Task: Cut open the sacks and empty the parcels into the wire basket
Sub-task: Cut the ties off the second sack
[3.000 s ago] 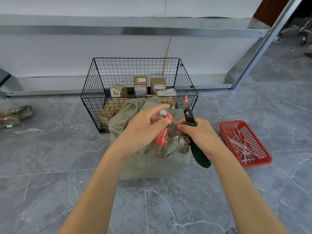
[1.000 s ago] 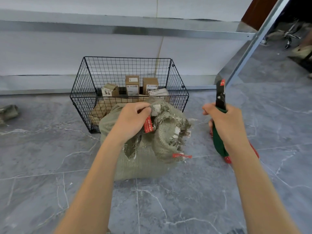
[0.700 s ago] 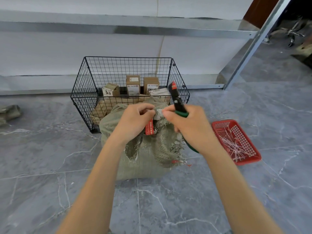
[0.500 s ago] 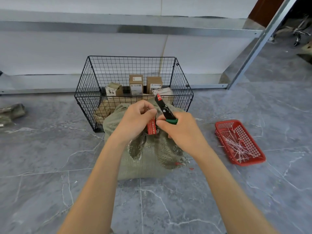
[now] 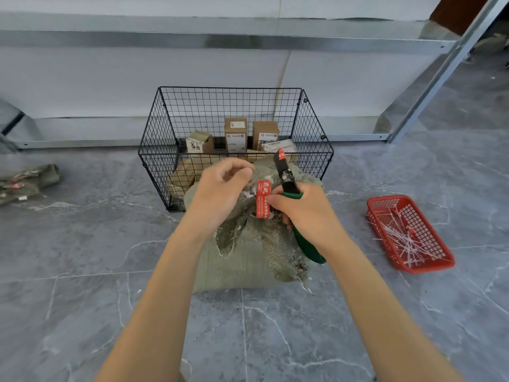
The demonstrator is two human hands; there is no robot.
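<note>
A green woven sack [image 5: 248,260] stands on the grey floor in front of a black wire basket [image 5: 314,150] holding several cardboard parcels [image 5: 235,135]. My left hand [image 5: 220,194] grips the sack's gathered neck, where a red tag [image 5: 263,198] hangs. My right hand [image 5: 303,210] holds green-handled cutters [image 5: 287,180] with the blades pointing up beside the neck, and its fingertips pinch the red tag's edge.
A red plastic tray [image 5: 385,205] with several cut white ties lies on the floor to the right. Flattened green sacks [image 5: 27,180] lie at the far left. A metal shelf rail [image 5: 220,41] and a slanted post [image 5: 440,70] run behind the basket.
My right hand swung out to the right with the cutters, then came back to the sack's neck beside the red tag. My left hand kept hold of the neck.
</note>
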